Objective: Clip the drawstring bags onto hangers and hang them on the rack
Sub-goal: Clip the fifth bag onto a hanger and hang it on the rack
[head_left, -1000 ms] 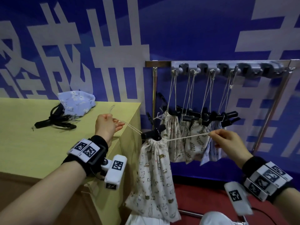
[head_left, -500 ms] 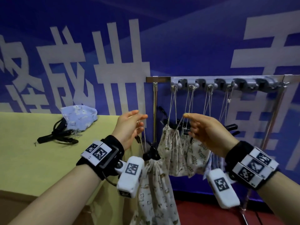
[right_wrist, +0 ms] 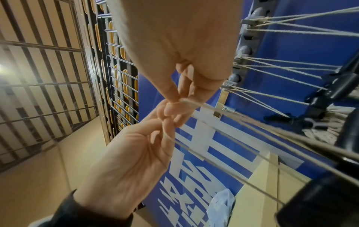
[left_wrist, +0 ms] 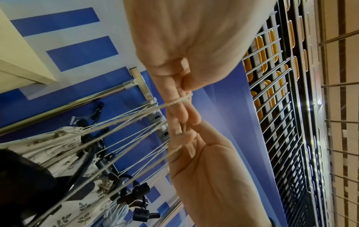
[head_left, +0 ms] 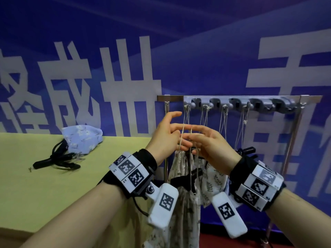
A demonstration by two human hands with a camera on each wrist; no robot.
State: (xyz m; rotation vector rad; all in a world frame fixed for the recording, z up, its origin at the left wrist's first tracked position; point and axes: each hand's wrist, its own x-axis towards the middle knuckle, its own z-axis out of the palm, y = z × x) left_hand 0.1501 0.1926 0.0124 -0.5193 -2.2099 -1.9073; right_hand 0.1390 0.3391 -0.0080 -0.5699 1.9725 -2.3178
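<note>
Two bare hands meet at chest height in front of a grey plastic hook rail on a metal rack [head_left: 232, 104], which stands to the right against a blue banner wall. Between them runs the thin cream cotton drawstring [head_left: 183, 138] of a cream printed fabric drawstring bag [head_left: 186, 212]. The bag hangs below the hands from a black plastic clip hanger [head_left: 186, 178], so its weight is carried by the cord alone.

The left hand [head_left: 166, 136] is raised with its palm turned right. Its thumb and forefinger pinch one strand of the cord while the other fingers spread loosely upward. The right hand [head_left: 211, 144] faces it, palm left. Its fingertips [right_wrist: 172, 95] pinch the cord just beside the left hand's fingers, touching them.

The hands seem to be gathering both strands into one loop, probably so it can be slipped over a free hook. The cord rises close to the leftmost hook, but whether it is already on it cannot be told.

Four other patterned bags already hang by their cords from hooks further right. On the pale yellow table [head_left: 44, 185] to the left lies a light blue floral drawstring bag [head_left: 82, 136] beside a spare black hanger [head_left: 55, 161], not yet clipped.
</note>
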